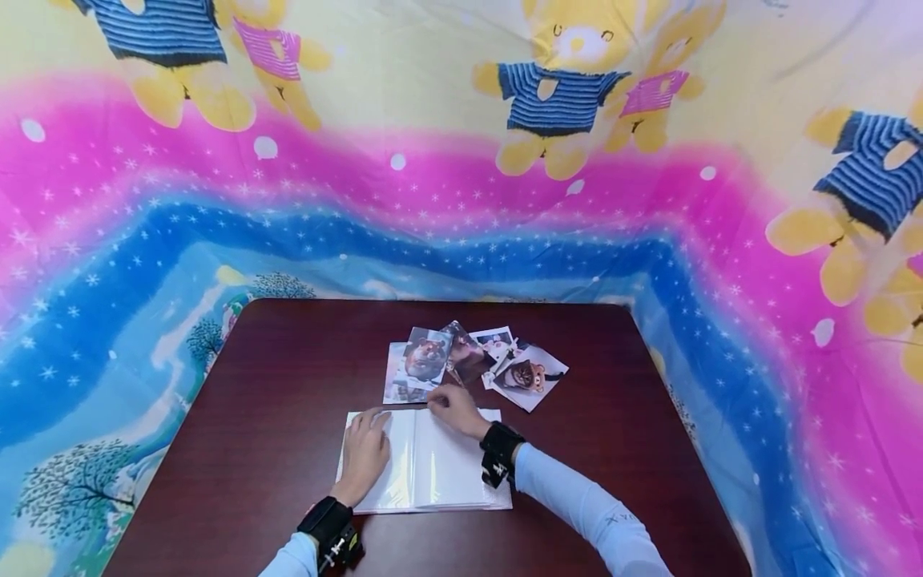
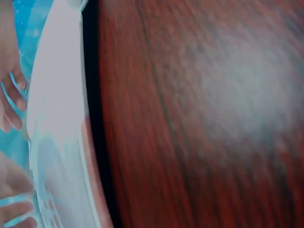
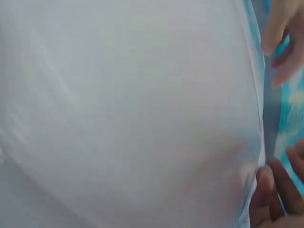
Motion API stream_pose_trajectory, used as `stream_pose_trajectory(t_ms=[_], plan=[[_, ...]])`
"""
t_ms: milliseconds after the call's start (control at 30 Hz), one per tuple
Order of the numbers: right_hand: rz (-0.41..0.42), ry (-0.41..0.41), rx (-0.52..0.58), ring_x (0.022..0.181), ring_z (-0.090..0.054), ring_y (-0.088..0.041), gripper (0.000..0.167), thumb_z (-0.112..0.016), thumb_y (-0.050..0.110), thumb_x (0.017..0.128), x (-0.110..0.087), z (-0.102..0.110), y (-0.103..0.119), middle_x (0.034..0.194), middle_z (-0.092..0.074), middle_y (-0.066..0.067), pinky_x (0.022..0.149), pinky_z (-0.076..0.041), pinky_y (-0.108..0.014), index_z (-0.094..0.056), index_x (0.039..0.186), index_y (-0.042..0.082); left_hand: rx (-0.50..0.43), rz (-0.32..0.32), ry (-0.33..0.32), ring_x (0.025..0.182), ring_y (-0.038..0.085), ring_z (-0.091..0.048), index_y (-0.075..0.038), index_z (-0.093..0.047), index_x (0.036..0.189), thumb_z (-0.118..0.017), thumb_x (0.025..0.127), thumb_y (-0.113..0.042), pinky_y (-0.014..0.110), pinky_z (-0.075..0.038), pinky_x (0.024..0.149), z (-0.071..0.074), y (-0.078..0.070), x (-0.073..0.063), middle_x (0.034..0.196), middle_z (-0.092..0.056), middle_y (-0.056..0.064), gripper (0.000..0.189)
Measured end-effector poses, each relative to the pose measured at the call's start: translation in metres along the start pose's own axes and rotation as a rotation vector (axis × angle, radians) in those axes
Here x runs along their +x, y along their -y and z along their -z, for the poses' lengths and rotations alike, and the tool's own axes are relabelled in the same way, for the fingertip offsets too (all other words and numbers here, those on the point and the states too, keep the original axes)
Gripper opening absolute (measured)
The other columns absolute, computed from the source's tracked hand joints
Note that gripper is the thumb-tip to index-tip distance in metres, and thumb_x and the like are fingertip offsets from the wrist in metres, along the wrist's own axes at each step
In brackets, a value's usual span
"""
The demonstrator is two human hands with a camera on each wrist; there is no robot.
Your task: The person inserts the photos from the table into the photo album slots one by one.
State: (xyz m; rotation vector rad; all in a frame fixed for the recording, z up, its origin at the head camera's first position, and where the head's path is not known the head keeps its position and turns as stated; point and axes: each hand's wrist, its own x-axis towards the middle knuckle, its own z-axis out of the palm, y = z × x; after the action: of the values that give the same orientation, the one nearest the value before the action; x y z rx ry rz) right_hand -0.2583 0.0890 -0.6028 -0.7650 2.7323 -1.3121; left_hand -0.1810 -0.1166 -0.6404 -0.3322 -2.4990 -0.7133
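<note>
A photo album [image 1: 454, 481] lies open on the table, its glossy clear plastic sleeves over white pages. My left hand [image 1: 366, 449] rests on the left page, fingers reaching its top edge. At the top edge of the right page, my right hand [image 1: 456, 409] has its fingers curled and pinches the sleeve edge between thumb and fingertips. In the right wrist view that sleeve [image 3: 142, 114] fills most of the picture, and the right thumb and fingers [image 3: 265, 183] meet at its creased rim. Just beyond the album lie loose animal photos, including a cat photo [image 1: 526, 377] and a printed photo [image 1: 427, 355].
The dark red-brown wooden table [image 1: 288, 361] has rounded far corners. A patterned cloth [image 1: 433, 192] with bears and snowflakes hangs around it. More overlapping photos [image 1: 465, 353] lie between the outer ones. Black camera straps [image 1: 499, 453] sit on both wrists.
</note>
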Motion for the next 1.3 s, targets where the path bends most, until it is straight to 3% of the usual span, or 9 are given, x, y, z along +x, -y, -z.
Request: stream_pose_trajectory(t_ms=[200,267,367,467,567,667,900,1167,1300], plan=[[-0.154,-0.202,-0.045,0.08,-0.065,-0.025,0.018,-0.071,0.004,0.083,0.039,0.017,-0.019,0.087,-0.07,-0.013,0.072,-0.049,-0.031,-0.071,0.098,-0.006,-0.137,-0.194,-0.031,0.104,0.043,-0.057,0.004,-0.068,0.109,-0.071,0.08,-0.003,0.057,-0.046,0.084,-0.013,-0.016,-0.003,0.111,-0.064,0.023,0.03],[-0.194,-0.256,-0.086,0.071,-0.059,-0.025,0.014,-0.073,0.004,0.082,0.049,0.021,-0.025,0.074,-0.064,-0.013,0.064,-0.044,-0.03,-0.068,0.086,-0.009,-0.154,-0.243,-0.03,0.106,0.042,-0.058,0.003,-0.069,0.108,-0.072,0.08,-0.005,0.056,-0.045,0.086,-0.017,-0.024,-0.006,0.111,-0.064,0.022,0.03],[-0.273,-0.29,-0.155,0.065,-0.055,-0.028,0.022,-0.077,0.009,0.082,0.061,0.025,-0.032,0.064,-0.057,-0.013,0.061,-0.039,-0.034,-0.063,0.076,-0.007,-0.159,-0.28,-0.005,0.109,0.041,-0.057,0.001,-0.069,0.11,-0.073,0.081,-0.008,0.054,-0.044,0.09,-0.018,-0.034,-0.009,0.114,-0.063,0.02,0.031],[-0.354,-0.258,-0.207,0.085,-0.058,-0.036,0.025,-0.078,0.019,0.084,0.07,0.024,-0.039,0.08,-0.062,-0.017,0.078,-0.045,-0.043,-0.068,0.086,-0.004,-0.146,-0.29,0.049,0.113,0.039,-0.056,-0.002,-0.069,0.113,-0.073,0.082,-0.012,0.053,-0.043,0.094,-0.018,-0.042,-0.012,0.117,-0.063,0.018,0.032],[-0.433,-0.206,-0.258,0.114,-0.049,-0.044,0.04,-0.077,0.028,0.086,0.077,0.019,-0.044,0.112,-0.06,-0.025,0.1,-0.035,-0.053,-0.068,0.107,-0.004,-0.128,-0.306,0.112,0.117,0.037,-0.055,-0.004,-0.068,0.116,-0.073,0.084,-0.016,0.053,-0.042,0.097,-0.017,-0.047,-0.017,0.121,-0.062,0.016,0.035],[-0.491,-0.175,-0.304,0.122,-0.04,-0.046,0.049,-0.078,0.035,0.084,0.083,0.012,-0.049,0.127,-0.051,-0.027,0.103,-0.031,-0.056,-0.065,0.116,-0.001,-0.105,-0.336,0.162,0.12,0.036,-0.054,-0.005,-0.068,0.118,-0.073,0.085,-0.02,0.051,-0.042,0.099,-0.017,-0.05,-0.022,0.126,-0.061,0.016,0.036],[-0.516,-0.161,-0.36,0.115,-0.036,-0.042,0.053,-0.082,0.035,0.08,0.089,0.002,-0.051,0.128,-0.045,-0.026,0.093,-0.034,-0.052,-0.064,0.118,0.003,-0.086,-0.4,0.183,0.122,0.036,-0.053,-0.006,-0.069,0.117,-0.073,0.085,-0.021,0.049,-0.042,0.1,-0.018,-0.05,-0.028,0.13,-0.059,0.019,0.036],[-0.543,-0.22,-0.261,0.125,-0.031,-0.043,0.046,-0.082,0.017,0.079,0.095,-0.005,-0.046,0.132,-0.044,-0.025,0.105,-0.028,-0.054,-0.064,0.119,0.004,-0.062,-0.422,0.183,0.121,0.035,-0.053,-0.007,-0.069,0.118,-0.073,0.085,-0.021,0.048,-0.042,0.098,-0.016,-0.05,-0.026,0.129,-0.059,0.018,0.037],[-0.489,-0.28,-0.234,0.121,-0.041,-0.041,0.039,-0.077,0.008,0.077,0.097,-0.007,-0.041,0.118,-0.056,-0.019,0.102,-0.031,-0.053,-0.061,0.112,0.005,-0.048,-0.417,0.193,0.121,0.035,-0.053,-0.007,-0.069,0.118,-0.073,0.085,-0.023,0.048,-0.043,0.098,-0.016,-0.049,-0.025,0.129,-0.059,0.018,0.037]])
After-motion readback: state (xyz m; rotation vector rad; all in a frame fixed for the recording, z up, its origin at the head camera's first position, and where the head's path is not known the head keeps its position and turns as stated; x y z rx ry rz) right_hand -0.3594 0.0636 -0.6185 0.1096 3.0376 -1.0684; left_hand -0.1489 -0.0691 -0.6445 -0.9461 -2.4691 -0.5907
